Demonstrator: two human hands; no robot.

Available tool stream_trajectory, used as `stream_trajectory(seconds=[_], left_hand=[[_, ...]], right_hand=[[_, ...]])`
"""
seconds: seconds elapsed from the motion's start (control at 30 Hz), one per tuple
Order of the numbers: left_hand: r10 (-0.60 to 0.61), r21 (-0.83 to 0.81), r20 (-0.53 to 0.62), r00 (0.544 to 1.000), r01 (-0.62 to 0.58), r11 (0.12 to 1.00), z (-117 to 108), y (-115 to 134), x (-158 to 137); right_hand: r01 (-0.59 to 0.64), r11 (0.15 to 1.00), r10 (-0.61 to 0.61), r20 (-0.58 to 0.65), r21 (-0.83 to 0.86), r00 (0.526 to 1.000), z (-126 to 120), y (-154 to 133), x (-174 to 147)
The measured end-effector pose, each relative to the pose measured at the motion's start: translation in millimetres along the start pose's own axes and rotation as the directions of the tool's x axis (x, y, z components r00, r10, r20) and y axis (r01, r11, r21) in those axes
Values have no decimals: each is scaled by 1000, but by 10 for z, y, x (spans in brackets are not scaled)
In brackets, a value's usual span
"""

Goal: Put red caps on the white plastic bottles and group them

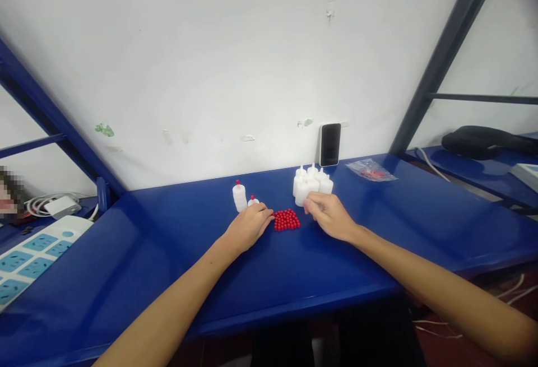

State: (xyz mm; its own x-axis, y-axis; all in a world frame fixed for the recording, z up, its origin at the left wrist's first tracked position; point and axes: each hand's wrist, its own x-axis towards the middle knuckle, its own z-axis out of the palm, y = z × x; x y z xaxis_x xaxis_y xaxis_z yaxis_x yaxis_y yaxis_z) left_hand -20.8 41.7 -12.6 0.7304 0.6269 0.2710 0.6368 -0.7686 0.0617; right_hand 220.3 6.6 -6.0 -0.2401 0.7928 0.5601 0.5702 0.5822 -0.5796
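Note:
My left hand [249,227] lies low over the blue table, its fingers stretched out to the left edge of a tight patch of small red caps [287,219]. Just behind that hand stands a white bottle [253,201] with a red cap, its lower part hidden. Another white red-capped bottle [239,197] is upright farther left. My right hand [330,214] has its fingers curled in and pressed together at the front of a cluster of white nozzle bottles [311,182]. What those fingers grip, if anything, is hidden.
A dark-screened white device [330,144] leans against the wall. A clear bag with red pieces [372,170] lies to its right. A white power strip [36,255] is at the left. Metal frame posts [445,59] slant up on both sides.

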Motion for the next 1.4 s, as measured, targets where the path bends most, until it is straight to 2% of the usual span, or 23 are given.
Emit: stream_trajectory(seconds=[0.1, 0.23, 0.3, 0.43, 0.57, 0.63, 0.77, 0.83, 0.93, 1.03, 1.17, 1.4], left_hand=[[6, -14, 5, 1000, -6, 1000, -9, -1, 11], [15, -28, -4, 1000, -16, 999, -24, 2, 14], [7, -46, -17, 1000, -8, 999, -31, 1, 2], [9, -99, -54, 999, -14, 995, -31, -22, -50], [5, -195, -162, 987, -37, 980, -17, -30, -97], [-46, -265, -291, 956, -34, 964, -26, 2, -107], [-132, -362, -559, 818, -98, 927, -82, 128, -111], [-124, -354, -628, 768, -141, 925, -103, 186, -114], [-88, -313, -673, 735, -175, 933, -111, 237, -120], [-63, -290, -685, 726, -192, 937, -108, 252, -119], [-15, -273, -675, 738, -232, 934, -100, 245, -120], [82, -221, -636, 767, -283, 933, -58, 226, -147]], right_hand=[[26, 998, -22, -75, 51, 997, 50, -100, 148], [122, 989, -102, -209, 85, 972, 134, -231, 358], [184, 977, -155, -240, 106, 958, 181, -260, 418], [241, 955, -219, -133, 176, 967, 257, -250, 412], [162, 966, -166, 3, 199, 986, 256, -227, 338], [121, 970, -130, 34, 210, 991, 228, -225, 315], [175, 978, -184, 78, 112, 980, 191, -237, 306], [233, 970, -239, 116, 63, 964, 200, -245, 306], [286, 958, -286, 163, 22, 944, 231, -259, 295], [318, 948, -314, 202, 16, 928, 251, -275, 275], [344, 938, -343, 231, 34, 911, 252, -287, 251], [323, 946, -310, 233, -20, 922, 281, -299, 233]])
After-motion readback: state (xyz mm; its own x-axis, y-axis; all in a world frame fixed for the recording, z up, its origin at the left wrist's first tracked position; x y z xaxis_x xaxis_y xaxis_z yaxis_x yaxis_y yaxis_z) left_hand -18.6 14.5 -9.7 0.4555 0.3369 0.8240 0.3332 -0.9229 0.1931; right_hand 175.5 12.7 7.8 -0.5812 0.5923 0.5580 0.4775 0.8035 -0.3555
